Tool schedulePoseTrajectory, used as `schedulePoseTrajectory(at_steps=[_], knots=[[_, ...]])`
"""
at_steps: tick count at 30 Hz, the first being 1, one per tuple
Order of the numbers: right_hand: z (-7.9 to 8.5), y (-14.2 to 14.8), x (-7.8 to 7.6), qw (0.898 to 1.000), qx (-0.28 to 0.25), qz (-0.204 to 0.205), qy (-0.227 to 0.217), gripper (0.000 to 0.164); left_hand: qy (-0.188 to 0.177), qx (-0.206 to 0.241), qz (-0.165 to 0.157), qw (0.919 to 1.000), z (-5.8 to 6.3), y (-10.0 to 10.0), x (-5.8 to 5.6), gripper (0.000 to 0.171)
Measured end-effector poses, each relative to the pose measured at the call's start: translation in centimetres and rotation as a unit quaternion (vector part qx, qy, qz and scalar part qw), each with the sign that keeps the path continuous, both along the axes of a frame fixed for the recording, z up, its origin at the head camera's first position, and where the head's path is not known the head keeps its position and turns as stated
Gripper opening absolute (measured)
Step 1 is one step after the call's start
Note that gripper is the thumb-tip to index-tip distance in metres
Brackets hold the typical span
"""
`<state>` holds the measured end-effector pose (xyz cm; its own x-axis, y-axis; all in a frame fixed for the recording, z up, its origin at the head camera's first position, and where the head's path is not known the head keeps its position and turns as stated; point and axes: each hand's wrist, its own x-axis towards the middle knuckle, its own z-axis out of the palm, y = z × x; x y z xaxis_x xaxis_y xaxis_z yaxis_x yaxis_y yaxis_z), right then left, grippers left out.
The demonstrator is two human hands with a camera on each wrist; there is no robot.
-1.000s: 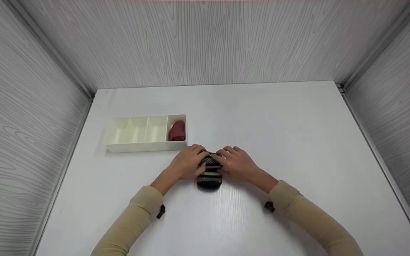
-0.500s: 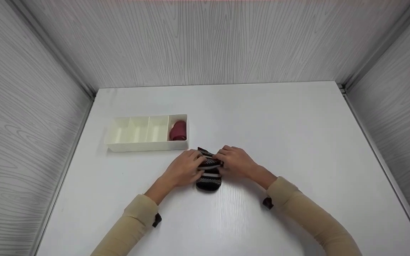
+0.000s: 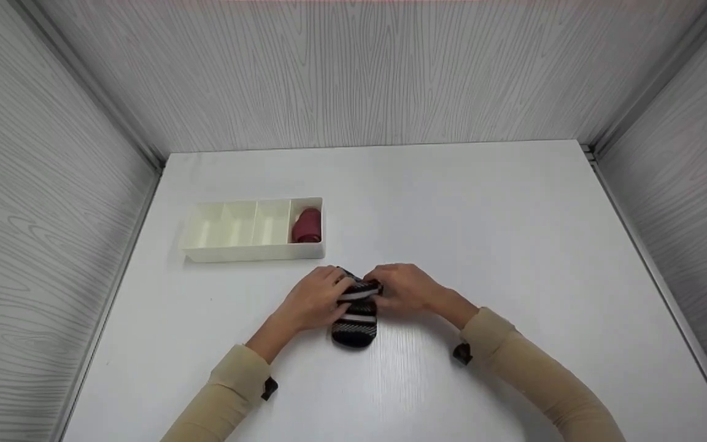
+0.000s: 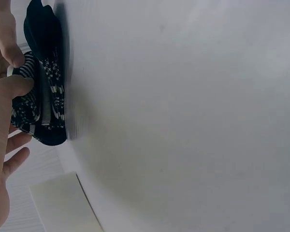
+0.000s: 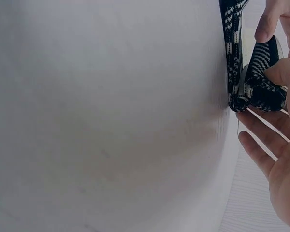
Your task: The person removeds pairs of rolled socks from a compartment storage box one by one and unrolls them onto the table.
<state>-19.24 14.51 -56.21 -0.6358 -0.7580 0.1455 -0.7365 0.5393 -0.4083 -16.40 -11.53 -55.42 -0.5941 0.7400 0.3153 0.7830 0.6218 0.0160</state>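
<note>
A black sock (image 3: 355, 325) with white stripes and patterning lies on the white table, partly folded over itself. My left hand (image 3: 315, 299) pinches the folded part from the left, thumb on the near side. From the right, my right hand (image 3: 407, 288) grips the same fold between thumb and fingers. In the left wrist view the sock (image 4: 50, 92) shows a raised roll above a flat layer. The right wrist view has both thumbs pressed against the rolled part of the sock (image 5: 263, 72). Fingers hide some of the far end.
A cream tray (image 3: 255, 253) with several compartments stands behind the left hand. Its rightmost compartment holds a rolled dark red cloth item (image 3: 308, 226). Grey wood-grain panels (image 3: 353, 73) enclose the table (image 3: 482, 202) at the back and sides.
The far part of the sock has been folded toward the near end. Both hands and the sock have shifted slightly nearer the person. The tray stays put.
</note>
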Motion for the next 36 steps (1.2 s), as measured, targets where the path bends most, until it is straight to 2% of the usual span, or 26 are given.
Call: schedulePoseTrajectory(at_steps=[4,8,13,18,21,26,32,36], knots=[[-0.1,0.3,0.2,0.998,0.002,-0.006,0.064,0.033,0.001,-0.001,0.001,1.0,0.0,0.2,-0.6,0.035],[-0.3,0.7,0.3,0.987,0.004,-0.007,0.157,0.037,0.005,0.0,0.004,1.0,0.0,0.4,-1.3,0.034],[-0.4,1.1,0.1,0.963,0.008,0.006,0.268,0.041,-0.005,-0.007,0.011,0.9999,0.3,0.6,-2.2,0.031],[-0.4,1.0,0.1,0.936,0.046,0.019,0.348,0.042,-0.003,-0.033,0.017,0.9993,0.3,0.9,-3.4,0.033],[-0.4,0.8,0.0,0.928,0.062,0.02,0.367,0.039,0.001,-0.044,0.021,0.9988,0.1,1.0,-4.0,0.035],[-0.5,0.5,-0.4,0.928,0.073,0.016,0.365,0.038,0.018,-0.06,0.028,0.9976,0.1,1.0,-4.6,0.037],[-0.7,-0.1,-1.1,0.942,0.093,-0.009,0.323,0.052,0.012,-0.069,0.033,0.997,0.2,0.7,-4.6,0.041],[-0.8,-0.5,-1.4,0.952,0.104,-0.017,0.288,0.051,0.01,-0.087,0.043,0.9952,0.0,0.4,-4.3,0.043]])
